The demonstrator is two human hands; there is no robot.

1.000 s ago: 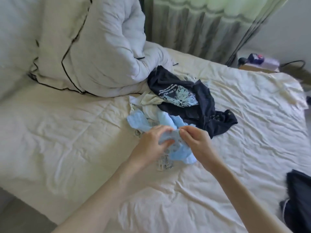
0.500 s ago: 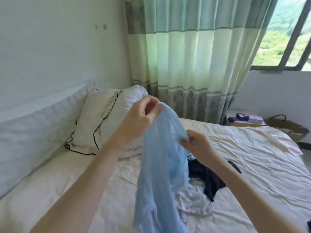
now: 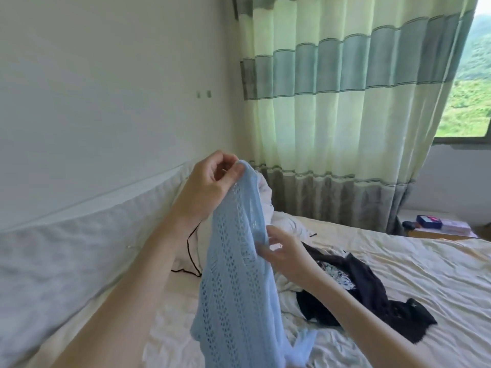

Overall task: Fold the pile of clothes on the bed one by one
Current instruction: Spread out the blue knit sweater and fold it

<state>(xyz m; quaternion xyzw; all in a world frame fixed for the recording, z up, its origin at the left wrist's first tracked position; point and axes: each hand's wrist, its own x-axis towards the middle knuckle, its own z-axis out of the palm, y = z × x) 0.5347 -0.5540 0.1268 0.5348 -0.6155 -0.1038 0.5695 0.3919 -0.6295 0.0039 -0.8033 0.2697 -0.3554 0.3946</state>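
Note:
A light blue open-knit garment (image 3: 233,288) hangs lifted above the bed. My left hand (image 3: 210,187) pinches its top edge at the highest point. My right hand (image 3: 284,251) is lower, to the right, fingers curled on the garment's right edge. Behind it, the pile on the bed holds a dark navy printed top (image 3: 372,296) and a whitish piece (image 3: 289,285). The garment's lower end trails down to the sheet and out of the frame.
The cream bed sheet (image 3: 425,274) spreads to the right. A white pillow with black piping (image 3: 191,251) leans by the padded headboard (image 3: 66,261). A striped green curtain (image 3: 345,115) hangs behind. A bedside table with boxes (image 3: 441,227) stands at far right.
The blue garment came up off the pile and now hangs from my raised left hand. My right hand slid lower along its edge. The view tilted up toward the curtain.

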